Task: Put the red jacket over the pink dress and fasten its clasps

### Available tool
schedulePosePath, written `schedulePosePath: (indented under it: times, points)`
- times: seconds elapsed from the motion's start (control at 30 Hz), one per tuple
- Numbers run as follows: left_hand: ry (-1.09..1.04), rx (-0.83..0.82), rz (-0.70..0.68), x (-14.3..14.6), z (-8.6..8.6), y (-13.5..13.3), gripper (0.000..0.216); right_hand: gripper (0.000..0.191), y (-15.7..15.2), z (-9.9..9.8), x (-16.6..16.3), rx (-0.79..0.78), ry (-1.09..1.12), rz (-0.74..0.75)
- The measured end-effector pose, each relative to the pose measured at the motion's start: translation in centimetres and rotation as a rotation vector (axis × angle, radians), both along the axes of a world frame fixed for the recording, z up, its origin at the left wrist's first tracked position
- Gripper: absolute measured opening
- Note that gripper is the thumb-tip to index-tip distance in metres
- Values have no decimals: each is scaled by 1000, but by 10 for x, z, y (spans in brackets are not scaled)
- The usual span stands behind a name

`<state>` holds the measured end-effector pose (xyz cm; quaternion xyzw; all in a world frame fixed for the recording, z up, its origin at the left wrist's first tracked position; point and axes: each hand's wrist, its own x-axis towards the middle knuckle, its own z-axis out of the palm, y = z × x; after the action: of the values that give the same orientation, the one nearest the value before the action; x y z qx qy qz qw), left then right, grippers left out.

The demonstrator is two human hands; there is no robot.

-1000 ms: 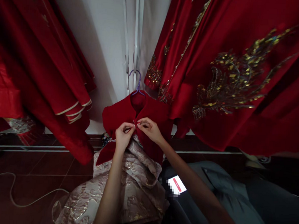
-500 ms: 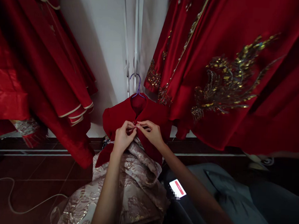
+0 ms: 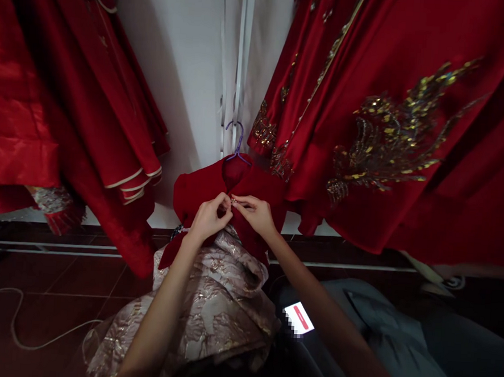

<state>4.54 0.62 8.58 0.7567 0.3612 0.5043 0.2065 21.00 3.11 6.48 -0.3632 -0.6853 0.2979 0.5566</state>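
Note:
A small red jacket [image 3: 198,186] hangs on a purple hanger [image 3: 240,138], its neckline open in a V. At the front closure, below the V, my left hand [image 3: 210,217] pinches the jacket's edge with thumb and forefinger. From the other side my right hand [image 3: 256,214] pinches a small shiny fastener [image 3: 234,201] on the same closure. The fingertips of both hands almost meet and partly cover it, so its exact form cannot be made out. Below the jacket spreads pale pink brocade fabric [image 3: 223,300] with a metallic pattern, under my forearms.
Red garments [image 3: 111,117] hang at the left, some with cream trim. To the right is a red garment with gold sequin embroidery [image 3: 391,140]. A white rack pole [image 3: 239,68] stands behind the hanger. A lit phone [image 3: 298,319] lies by my leg; a white cable [image 3: 15,322] crosses the tiled floor.
The view has shifted slightly, so the rack and garments appear farther right. Both hands stay pinched at the jacket's front, with my left fingers curled more tightly.

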Motion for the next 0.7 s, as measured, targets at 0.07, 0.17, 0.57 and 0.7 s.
schedulePosePath:
  times: [0.07, 0.17, 0.57, 0.7]
  points:
    - [-66, -18, -23, -3, -4, 7, 11, 30, 3, 1, -2, -12, -26, 25]
    - [-167, -82, -81, -7, -14, 19, 14, 29, 7, 1, -4, -26, -68, 43]
    - [-570, -396, -78, 4, -40, 33, 34, 27, 11, -9, -2, 12, -60, 0]
    - [-535, -432, -72, 3, -42, 33, 31, 27, 10, -13, -2, 7, -33, -5]
